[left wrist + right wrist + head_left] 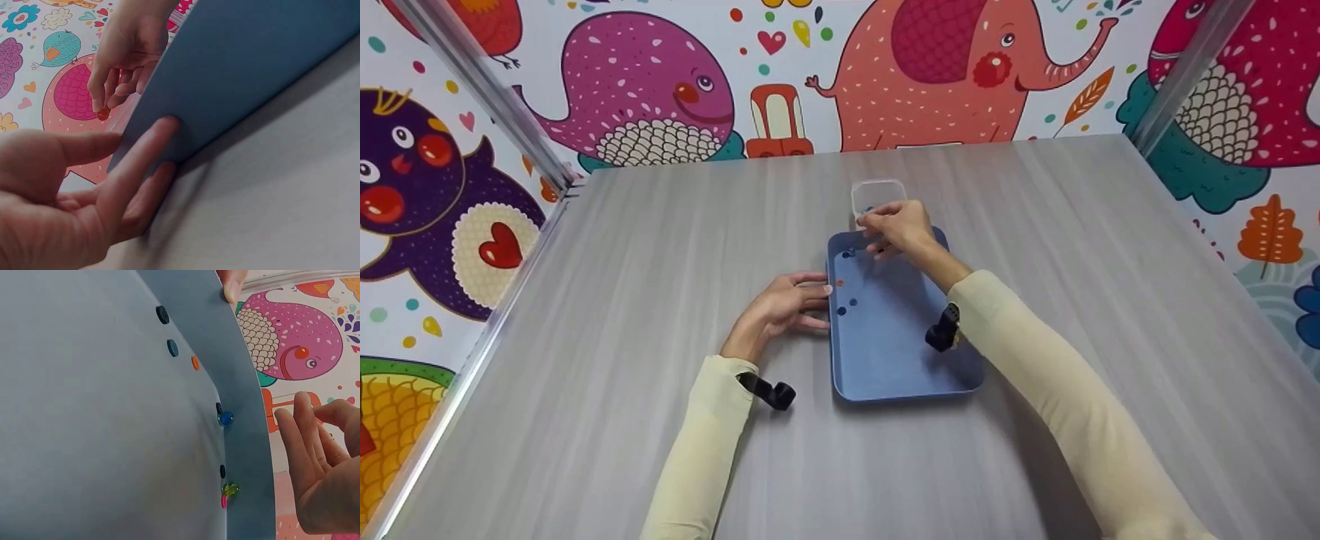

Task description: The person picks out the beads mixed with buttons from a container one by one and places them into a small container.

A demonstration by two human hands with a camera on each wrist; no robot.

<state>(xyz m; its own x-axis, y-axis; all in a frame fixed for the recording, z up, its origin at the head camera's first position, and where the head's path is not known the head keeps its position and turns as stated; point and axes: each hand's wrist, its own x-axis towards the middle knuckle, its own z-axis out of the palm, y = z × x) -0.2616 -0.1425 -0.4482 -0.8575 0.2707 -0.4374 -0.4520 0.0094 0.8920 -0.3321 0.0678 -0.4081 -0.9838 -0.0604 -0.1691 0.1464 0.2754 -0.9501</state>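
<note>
A blue rectangular tray (885, 352) lies on the table. My left hand (789, 304) holds its left wall, the thumb over the rim and the fingers against the outside. My right hand (904, 226) is above the tray's far end, beside a small clear plastic box (879, 182). In the left wrist view, its fingertips pinch a small orange marble (103, 115). Inside the tray are several dark buttons (162, 315), an orange button (195, 363), a blue marble (226, 418), a yellow-green marble (232, 489) and a pink piece (224, 501).
The grey wood-grain table (660, 240) extends around the tray. Walls printed with cartoon animals (945, 82) stand behind and at the sides, with metal posts (495, 97) at the corners. Both sleeves carry black wrist mounts (769, 391).
</note>
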